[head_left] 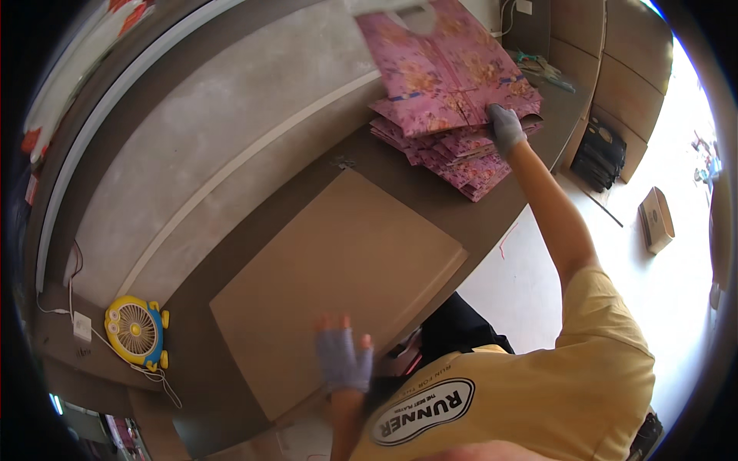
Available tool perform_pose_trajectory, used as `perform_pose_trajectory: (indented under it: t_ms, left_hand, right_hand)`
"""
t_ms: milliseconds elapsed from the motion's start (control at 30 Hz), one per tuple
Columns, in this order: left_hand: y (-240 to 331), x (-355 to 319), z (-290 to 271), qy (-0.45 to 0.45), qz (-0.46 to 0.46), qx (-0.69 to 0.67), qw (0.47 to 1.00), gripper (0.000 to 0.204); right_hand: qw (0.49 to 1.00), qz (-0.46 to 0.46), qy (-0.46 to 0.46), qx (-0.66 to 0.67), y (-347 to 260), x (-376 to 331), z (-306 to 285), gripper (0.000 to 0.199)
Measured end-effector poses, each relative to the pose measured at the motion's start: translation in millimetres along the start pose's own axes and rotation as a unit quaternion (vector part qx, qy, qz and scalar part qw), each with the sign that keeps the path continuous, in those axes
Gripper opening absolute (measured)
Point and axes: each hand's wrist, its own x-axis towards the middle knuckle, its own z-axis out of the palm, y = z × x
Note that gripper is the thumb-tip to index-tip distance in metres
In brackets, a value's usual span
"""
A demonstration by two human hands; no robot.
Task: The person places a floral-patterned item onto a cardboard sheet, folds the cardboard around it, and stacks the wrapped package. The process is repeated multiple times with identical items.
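My right hand (506, 128), in a grey fingerless glove, reaches to the far right and grips the near edge of a pink floral flat-folded piece (442, 73) with a rounded cut-out at its far end. This piece is tilted up above a stack of similar pink floral pieces (470, 170). Closer to me, a flat brown cardboard sheet (330, 261) lies on the dark table. Over its near edge is my left hand (343, 359), gloved the same way, with its fingers spread and nothing held.
A yellow and blue fan (136, 330) with a cable stands at the table's left end. Thin tools or strips (542, 71) lie beyond the stack. Cardboard boxes (634, 58) and a black bundle (598, 156) are at the right; a small brown carton (656, 221) rests on the floor.
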Motion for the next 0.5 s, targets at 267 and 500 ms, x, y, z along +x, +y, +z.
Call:
perform_pose_trajectory:
  t_ms: [267, 500]
  left_hand:
    - [-3.5, -23.7, 37.0, -0.011, -0.007, 0.098, 0.995, 0.057]
    - [0.3, -15.9, 36.8, -0.012, -0.001, 0.073, 0.997, 0.051]
  right_hand:
    - [0.998, -0.018, -0.031, 0.056, 132.3, -8.1, -50.9, 0.031]
    - [0.564, -0.438, -0.163, -0.681, 165.6, -130.2, 53.5, 0.071]
